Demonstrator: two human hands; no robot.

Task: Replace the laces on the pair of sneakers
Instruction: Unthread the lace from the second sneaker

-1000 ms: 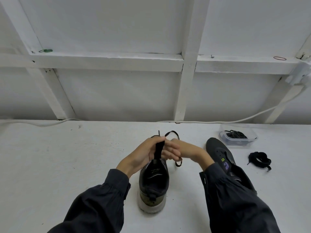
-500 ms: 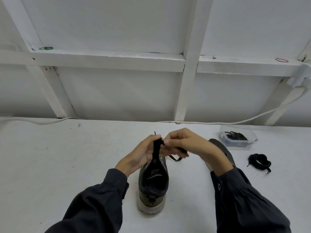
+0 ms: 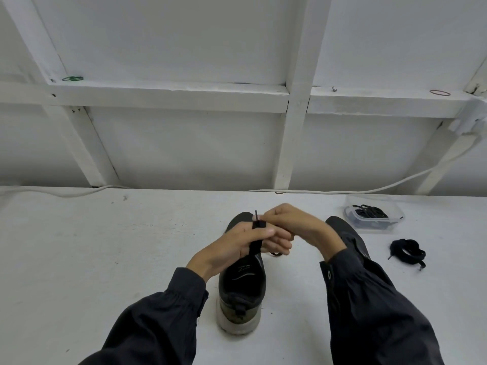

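Head view: 1 dark sneaker (image 3: 242, 293) stands on the white table (image 3: 105, 246) in the middle, heel toward the camera, pale sole down, toe pointing at the wall. Both hands meet just above its front half.

The left hand (image 3: 235, 242) is curled round a flat black lace (image 3: 255, 245), which rises from the shoe's opening and passes up through the fist; its thin tip sticks out above the thumb. The right hand (image 3: 297, 227) comes in from the other side, fingers bent, thumb and forefinger pinching the same lace near that tip, so the 2 hands touch. A short loop of lace hangs beneath the right hand's fingers, just over the shoe. Which eyelet the lace runs through is hidden by the hands. Dark sleeves cover both forearms.

The 2nd sneaker (image 3: 347, 238) lies to the right of the first, toe also away, mostly hidden behind the right forearm.

Farther right, a clear box (image 3: 395, 206) near the table's back edge holds a tangle of black laces (image 3: 369, 213). Nearer the camera, a loose lace bundle (image 3: 407, 252) lies on the table, apart from the box.

A white cable (image 3: 342, 192) runs along the table's back edge. On the wall's ledge sit a green band (image 3: 72, 79) at left and a red band (image 3: 440, 93) at right.
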